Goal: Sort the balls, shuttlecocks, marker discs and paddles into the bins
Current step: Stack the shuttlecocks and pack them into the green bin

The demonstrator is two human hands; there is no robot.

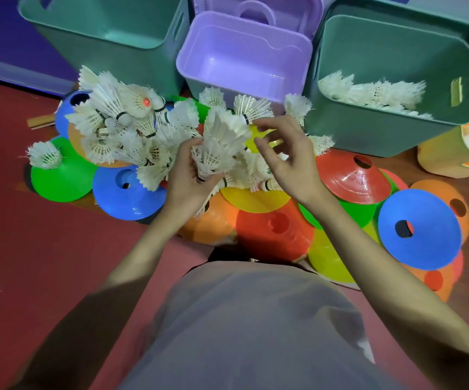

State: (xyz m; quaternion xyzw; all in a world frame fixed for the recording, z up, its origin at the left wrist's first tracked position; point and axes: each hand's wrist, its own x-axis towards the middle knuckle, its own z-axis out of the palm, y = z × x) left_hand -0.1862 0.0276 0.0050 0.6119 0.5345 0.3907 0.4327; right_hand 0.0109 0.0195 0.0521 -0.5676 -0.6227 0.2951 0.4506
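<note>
Several nested shuttlecocks stood clasped in the left hand, its fingers curled round their cork ends. Just beside them the right hand hovered with fingers loosely spread, holding nothing. Below lay the shuttlecock pile on marker discs, before a green bin holding shuttlecocks.

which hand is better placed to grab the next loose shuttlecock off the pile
Right. The right hand hovers open over the pile, holding nothing, while the left hand already grips a stack of shuttlecocks.
</note>
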